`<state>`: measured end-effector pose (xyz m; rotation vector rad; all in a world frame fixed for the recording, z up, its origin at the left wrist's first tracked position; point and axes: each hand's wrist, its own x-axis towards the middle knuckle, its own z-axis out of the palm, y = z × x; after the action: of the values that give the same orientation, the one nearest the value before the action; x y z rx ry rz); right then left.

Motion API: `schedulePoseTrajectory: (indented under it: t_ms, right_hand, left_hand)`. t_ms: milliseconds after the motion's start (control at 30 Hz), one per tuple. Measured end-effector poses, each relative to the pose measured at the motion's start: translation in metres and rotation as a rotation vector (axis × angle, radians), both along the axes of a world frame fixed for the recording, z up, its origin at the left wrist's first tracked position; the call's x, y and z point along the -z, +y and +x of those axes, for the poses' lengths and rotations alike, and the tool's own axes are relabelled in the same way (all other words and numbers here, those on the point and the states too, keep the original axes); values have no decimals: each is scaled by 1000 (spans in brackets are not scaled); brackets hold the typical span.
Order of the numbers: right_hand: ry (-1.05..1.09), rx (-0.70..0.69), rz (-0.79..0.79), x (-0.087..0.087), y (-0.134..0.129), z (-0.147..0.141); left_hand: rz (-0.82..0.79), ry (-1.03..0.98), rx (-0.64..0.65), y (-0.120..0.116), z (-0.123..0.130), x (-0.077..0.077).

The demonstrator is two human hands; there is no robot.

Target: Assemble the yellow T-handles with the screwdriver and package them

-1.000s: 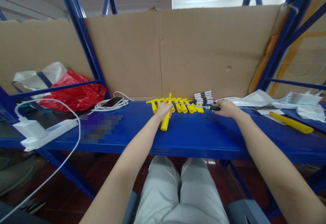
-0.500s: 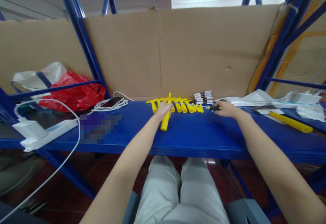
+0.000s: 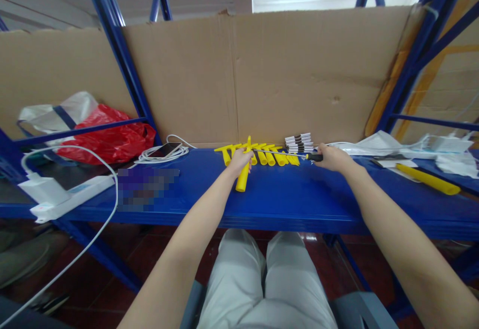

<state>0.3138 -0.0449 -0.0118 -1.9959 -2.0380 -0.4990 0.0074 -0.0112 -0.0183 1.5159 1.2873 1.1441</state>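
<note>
At far L, crinkly red plastic bag (image 3: 108, 132); then looped white cable (image 3: 161, 154). Mid-shelf, L hand (image 3: 239, 162) has fingers wrapped round smooth yellow tubular piece (image 3: 242, 181), partly hidden by the grip. Similar yellow pcs (image 3: 271, 158) lie in a row behind, some blocked. Slim-shafted screwdriver (image 3: 315, 157), tip hard to make out, spans to R hand (image 3: 332, 159), fingers gripping its blk handle. Far R: yellow tapered rod (image 3: 430, 179).

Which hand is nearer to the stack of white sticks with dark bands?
Right. The right hand, on the black handle, is just right of the stack of white sticks; the left hand, gripping a yellow piece, is farther to its left.
</note>
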Motion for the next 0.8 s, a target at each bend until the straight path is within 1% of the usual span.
schedulePoseTrajectory:
  t_ms: [233, 400, 533, 667, 800]
  right_hand:
    - [48, -63, -39, 2, 4, 5]
    - [4, -88, -39, 0, 3, 5]
    - [-28, -67, -41, 0, 2, 5]
    - [-17, -40, -26, 2, 3, 6]
    - [15, -64, -15, 3, 5, 8]
  left_hand:
    - [-16, -2, -14, 1, 0, 0]
    - [-5, 3, -15, 1, 1, -1]
    - [4, 9, -11, -1, 1, -1]
    - [-6, 7, -11, -1, 1, -1]
    - [-6, 2, -10, -1, 0, -1]
